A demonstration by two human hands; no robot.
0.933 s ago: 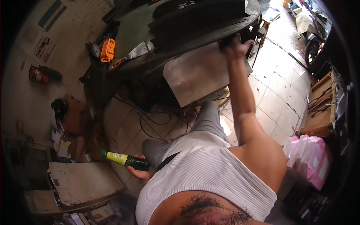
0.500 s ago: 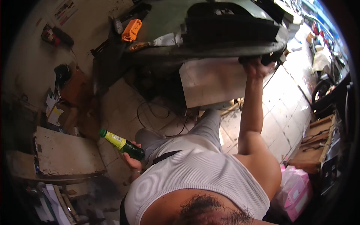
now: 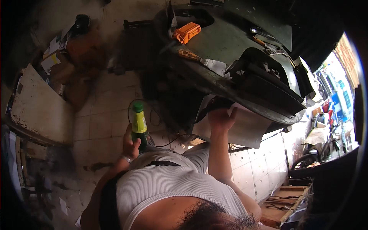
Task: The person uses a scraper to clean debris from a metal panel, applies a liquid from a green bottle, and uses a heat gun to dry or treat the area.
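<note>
My left hand (image 3: pixel 131 146) holds a green glass bottle (image 3: pixel 139 125) with a yellow label and green cap, upright at my left side above my lap. My right hand (image 3: pixel 221 119) reaches forward and grips the edge of a dark green workbench (image 3: pixel 230 53), right above a grey metal sheet (image 3: pixel 245 128) that hangs below the bench edge. I wear a white ribbed sleeveless top and grey trousers.
On the bench lie an orange tool (image 3: pixel 186 32), a screwdriver (image 3: pixel 190 56) and black machine parts (image 3: pixel 264 82). Cables (image 3: pixel 168 140) trail on the tiled floor. A worn white board (image 3: pixel 38 105) lies at the left. A wooden crate (image 3: pixel 285 201) sits at lower right.
The view has swung left and the bench now fills the upper middle. My left hand has raised the bottle from tilted to upright. My right hand stays on the bench edge.
</note>
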